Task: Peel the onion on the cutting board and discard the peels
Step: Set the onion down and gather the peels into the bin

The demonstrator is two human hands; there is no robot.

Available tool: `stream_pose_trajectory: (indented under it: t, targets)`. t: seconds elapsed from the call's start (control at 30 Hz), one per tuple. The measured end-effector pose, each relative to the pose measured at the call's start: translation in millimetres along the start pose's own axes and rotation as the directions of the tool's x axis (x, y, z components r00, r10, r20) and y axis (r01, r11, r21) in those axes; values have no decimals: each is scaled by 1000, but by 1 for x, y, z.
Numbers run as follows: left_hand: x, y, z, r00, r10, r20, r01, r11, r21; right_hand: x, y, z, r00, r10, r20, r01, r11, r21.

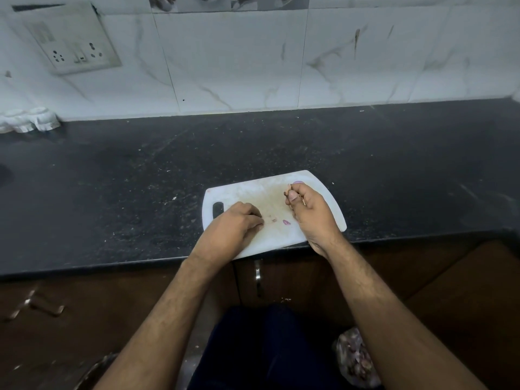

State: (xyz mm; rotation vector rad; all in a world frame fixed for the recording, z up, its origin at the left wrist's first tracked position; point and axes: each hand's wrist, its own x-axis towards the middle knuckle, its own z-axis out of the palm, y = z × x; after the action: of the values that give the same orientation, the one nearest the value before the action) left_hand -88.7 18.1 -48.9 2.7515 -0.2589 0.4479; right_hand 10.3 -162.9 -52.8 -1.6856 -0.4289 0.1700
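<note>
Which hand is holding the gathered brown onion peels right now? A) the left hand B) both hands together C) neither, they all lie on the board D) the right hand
D: the right hand, over the far right part of the cutting board, has its thumb and fingers curled round brown onion peels, while the left hand rests on the board's near left with fingers curled under, no peel visible in it.

Purple peel scraps (286,222) lie on white cutting board (253,190)
</note>
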Motion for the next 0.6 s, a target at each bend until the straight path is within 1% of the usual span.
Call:
stream_pose_trajectory:
  t: [0.07, 0.13, 0.23, 0.37, 0.47, 0.53, 0.57, 0.6]
  targets:
    - [2, 0, 2, 999, -48, -13, 47, 998, -42, -1, -1, 1, 1000, -7, 1, 7, 1000, -17]
    - [9, 1, 4, 993, -115, -21, 111, 987, -119, -3, -1, 2, 1000, -26, -11, 25, 998, -65]
    - [21, 2, 5, 987, -163, 10, 162, 971, -173, -6, -3, 4, 999, -50, -12, 48, 991, -125]
    - [27, 0, 11, 982, -175, 69, 182, 979, -97, -6, -3, 4, 1000, -30, 1, 29, 989, -147]
    - [30, 1, 14, 971, -222, 86, 219, 975, 42, -6, -4, 5, 1000, -4, 5, 5, 988, -155]
    - [31, 3, 13, 963, -266, 42, 261, 961, 93, -6, -5, 7, 1000, -11, -20, 7, 979, -204]
    - [29, 3, 12, 957, -290, 3, 290, 955, 69, -5, -5, 9, 999, -23, -45, 11, 970, -242]
    - [25, 2, 11, 944, -326, -43, 326, 945, -5, -4, -6, 10, 997, -34, -70, 12, 959, -282]
